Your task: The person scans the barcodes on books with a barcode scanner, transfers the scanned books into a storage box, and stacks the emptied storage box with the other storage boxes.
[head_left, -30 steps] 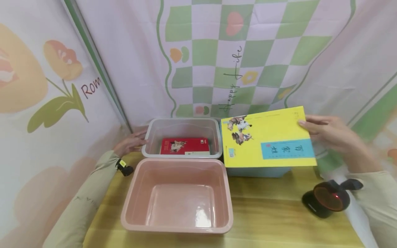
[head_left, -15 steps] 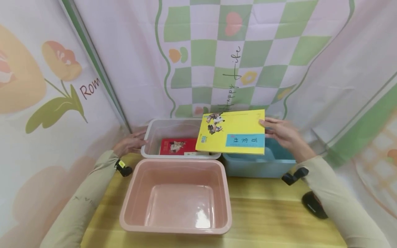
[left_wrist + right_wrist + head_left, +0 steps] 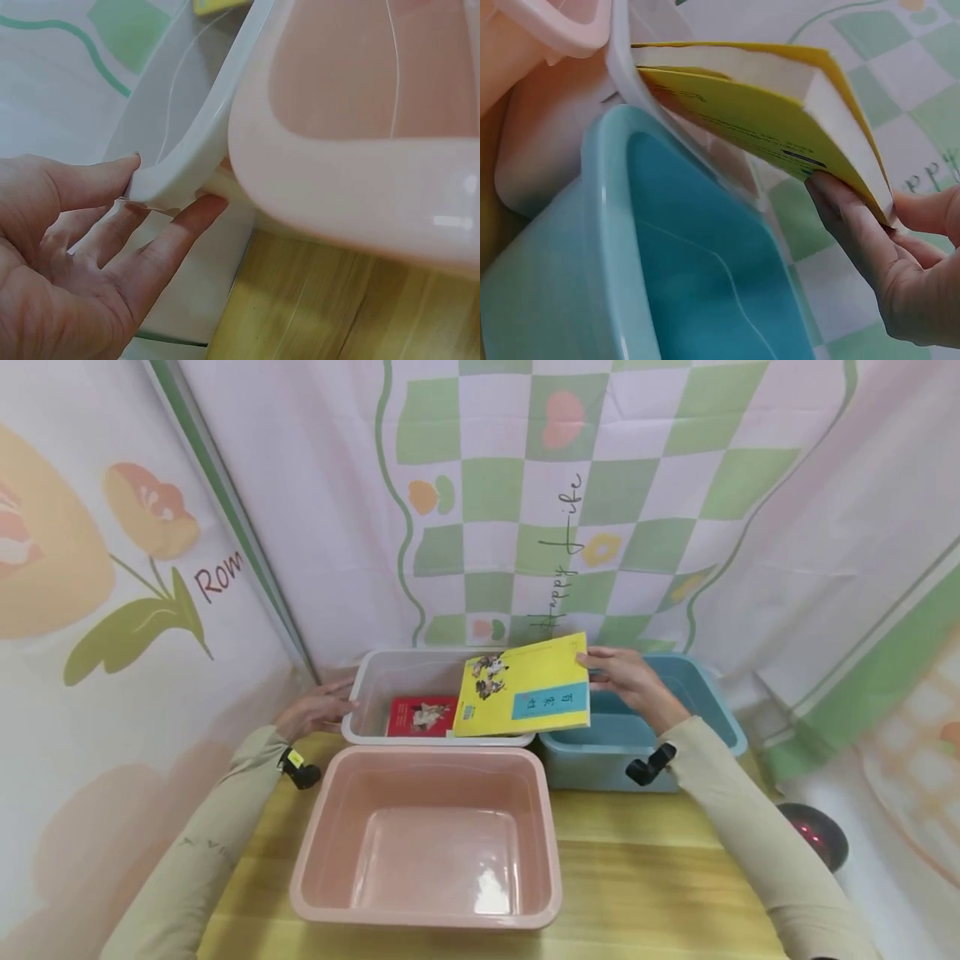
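A yellow book with a blue title label is pinched at its right edge by my right hand. It slopes down to the left over the right part of the white bin. In the right wrist view the book has the thumb on one cover and fingers under the other. Inside the white bin lies a red book, partly covered by the yellow one. My left hand grips the white bin's left rim; in the left wrist view its thumb lies above the rim and fingers below.
In front stands a pink bin, close against the white one. A blue bin stands to the right, under my right forearm. On the right of the wooden table is a dark round device with red lights.
My right hand has carried the yellow book left, from above the blue bin to over the white bin, and lowered its left end. The left hand has stayed on the rim.
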`<state>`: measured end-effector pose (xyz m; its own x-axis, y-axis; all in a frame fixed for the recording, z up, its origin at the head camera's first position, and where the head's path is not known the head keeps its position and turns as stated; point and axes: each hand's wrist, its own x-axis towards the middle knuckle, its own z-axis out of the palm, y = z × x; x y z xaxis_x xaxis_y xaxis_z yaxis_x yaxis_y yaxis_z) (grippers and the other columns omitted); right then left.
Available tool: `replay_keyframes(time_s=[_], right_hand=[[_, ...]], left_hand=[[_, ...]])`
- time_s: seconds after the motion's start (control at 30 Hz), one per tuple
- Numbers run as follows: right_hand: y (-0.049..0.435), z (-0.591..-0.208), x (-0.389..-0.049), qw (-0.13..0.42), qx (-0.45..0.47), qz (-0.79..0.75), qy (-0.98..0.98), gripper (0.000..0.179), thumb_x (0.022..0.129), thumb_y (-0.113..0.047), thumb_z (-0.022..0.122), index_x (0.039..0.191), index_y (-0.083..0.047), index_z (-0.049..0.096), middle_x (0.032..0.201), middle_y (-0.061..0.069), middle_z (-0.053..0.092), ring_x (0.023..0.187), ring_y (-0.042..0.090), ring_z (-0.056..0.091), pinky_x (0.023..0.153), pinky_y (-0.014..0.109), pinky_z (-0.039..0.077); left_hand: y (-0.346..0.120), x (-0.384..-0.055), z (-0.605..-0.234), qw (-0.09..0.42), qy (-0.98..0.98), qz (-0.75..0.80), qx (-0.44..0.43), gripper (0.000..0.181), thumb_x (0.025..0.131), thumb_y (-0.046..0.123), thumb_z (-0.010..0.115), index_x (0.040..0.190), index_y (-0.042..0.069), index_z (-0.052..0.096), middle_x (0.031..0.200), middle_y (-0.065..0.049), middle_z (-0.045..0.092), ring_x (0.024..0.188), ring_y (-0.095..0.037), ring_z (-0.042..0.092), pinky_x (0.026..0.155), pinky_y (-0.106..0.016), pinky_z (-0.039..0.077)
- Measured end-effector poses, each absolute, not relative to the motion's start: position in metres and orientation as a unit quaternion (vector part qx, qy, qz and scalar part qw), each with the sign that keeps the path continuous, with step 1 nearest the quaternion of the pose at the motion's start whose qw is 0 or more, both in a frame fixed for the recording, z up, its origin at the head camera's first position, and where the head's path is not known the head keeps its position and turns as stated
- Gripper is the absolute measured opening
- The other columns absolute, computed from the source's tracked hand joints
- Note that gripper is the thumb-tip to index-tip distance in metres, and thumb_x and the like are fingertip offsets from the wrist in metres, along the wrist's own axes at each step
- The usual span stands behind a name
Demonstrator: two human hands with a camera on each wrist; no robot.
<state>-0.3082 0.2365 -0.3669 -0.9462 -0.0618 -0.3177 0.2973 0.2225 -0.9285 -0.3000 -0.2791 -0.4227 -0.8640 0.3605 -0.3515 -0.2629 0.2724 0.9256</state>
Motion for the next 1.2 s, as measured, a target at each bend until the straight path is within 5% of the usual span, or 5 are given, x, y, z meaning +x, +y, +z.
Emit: replay_keyframes(time_s=[0.37,0.57,0.77,0.93,1.2], right_hand=[[0.175,-0.394,-0.319,0.134,0.079,-0.63,0.76,0.056,0.108,-0.019,0.059,0.159,-0.002,0.041,0.148,0.024,0.059,0.125,0.035,0.065,0.098,0.039,0.062],[0.142,-0.393,-0.306,0.125,-0.014,-0.527,0.841,0.064,0.11,-0.018,0.051,0.164,0.002,0.023,0.159,0.028,0.044,0.144,0.042,0.048,0.118,0.053,0.046],[0.145,-0.393,-0.297,0.11,-0.121,-0.372,0.914,0.057,0.11,-0.02,0.052,0.159,0.004,0.035,0.161,0.028,0.041,0.125,0.049,0.056,0.102,0.056,0.053],[0.144,-0.398,-0.29,0.067,-0.176,-0.349,0.918,0.043,0.111,-0.015,0.05,0.15,0.004,0.053,0.142,0.029,0.062,0.095,0.042,0.069,0.074,0.043,0.057],[0.14,-0.402,-0.27,0.008,-0.261,-0.371,0.891,0.036,0.109,-0.004,0.05,0.143,0.005,0.06,0.144,0.024,0.062,0.128,0.041,0.063,0.107,0.054,0.055]], left_hand=[[-0.276,-0.3,-0.418,0.249,0.772,0.585,-0.004,0.077,0.107,0.008,0.053,0.169,0.014,0.008,0.163,-0.031,0.033,0.131,-0.035,0.061,0.112,-0.049,0.052],[-0.276,-0.299,-0.419,0.239,0.781,0.578,-0.012,0.077,0.107,0.009,0.055,0.169,0.014,0.011,0.16,-0.031,0.039,0.134,-0.04,0.059,0.113,-0.051,0.05],[-0.275,-0.296,-0.425,0.23,0.773,0.592,0.006,0.077,0.105,0.009,0.057,0.169,0.013,0.015,0.153,-0.029,0.05,0.106,-0.019,0.073,0.096,-0.036,0.061],[-0.277,-0.296,-0.427,0.243,0.76,0.603,0.024,0.076,0.106,0.01,0.055,0.169,0.015,0.012,0.165,-0.025,0.034,0.118,-0.028,0.068,0.102,-0.04,0.058],[-0.279,-0.297,-0.429,0.253,0.748,0.612,0.037,0.075,0.108,0.008,0.051,0.169,0.015,0.008,0.17,-0.023,0.022,0.129,-0.035,0.062,0.114,-0.052,0.049]])
